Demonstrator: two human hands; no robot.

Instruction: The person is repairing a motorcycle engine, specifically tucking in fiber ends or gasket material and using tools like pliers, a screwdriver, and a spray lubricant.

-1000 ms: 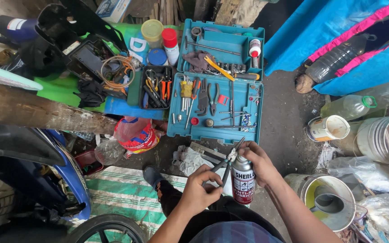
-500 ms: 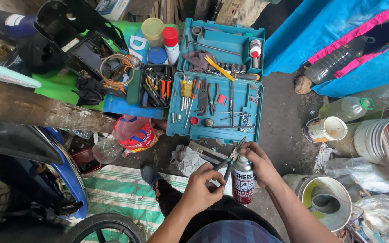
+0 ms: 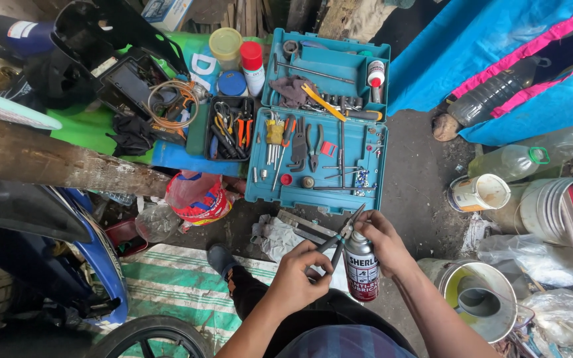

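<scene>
While the left hand grips one pair of pliers, the right hand clasps one spray can.

This is a rough, informal repair workshop set up on bare ground. An open teal tool case lies on the dirt, filled with pliers, screwdrivers and sockets. Beside its left edge sits a black tray of hand tools. A blue motorbike body and a tyre stand at the lower left. Paint tins, plastic bottles and rags lie scattered around.
</scene>
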